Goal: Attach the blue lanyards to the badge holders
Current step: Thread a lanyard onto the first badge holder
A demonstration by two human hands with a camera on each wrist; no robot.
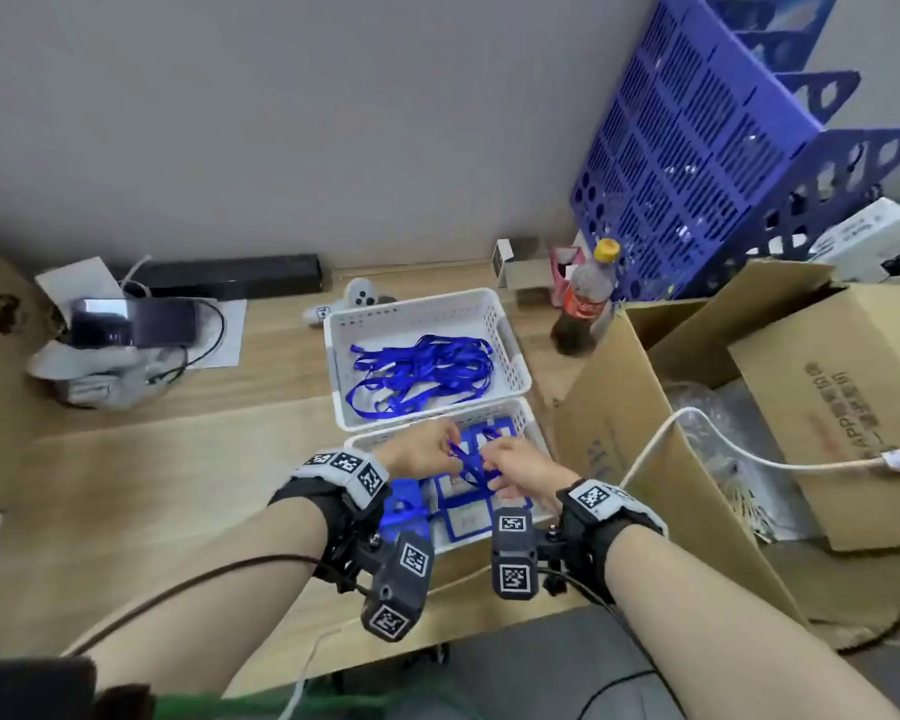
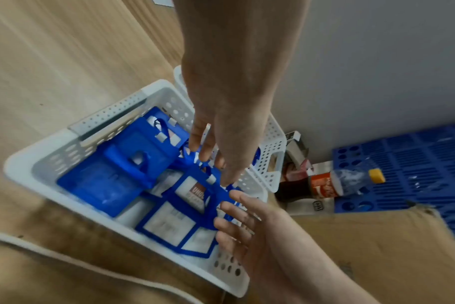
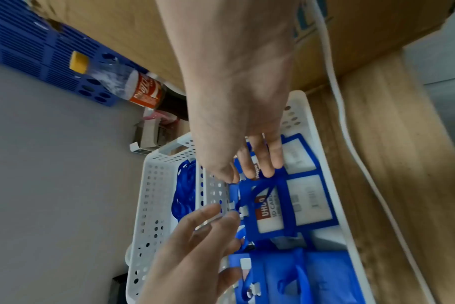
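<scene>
Two white baskets stand on the wooden desk. The far basket holds a tangle of blue lanyards. The near basket holds several blue-framed badge holders. Both hands meet over the near basket. My left hand pinches the clip end of a blue lanyard. My right hand grips the top edge of a badge holder with a red printed card inside. The lanyard strap loops across that holder's face. Some holders at the basket's left have straps on them.
A cola bottle stands right of the far basket, with an open cardboard box and a blue file rack beyond. A white cable crosses the box. A phone on a stand and a white controller sit behind.
</scene>
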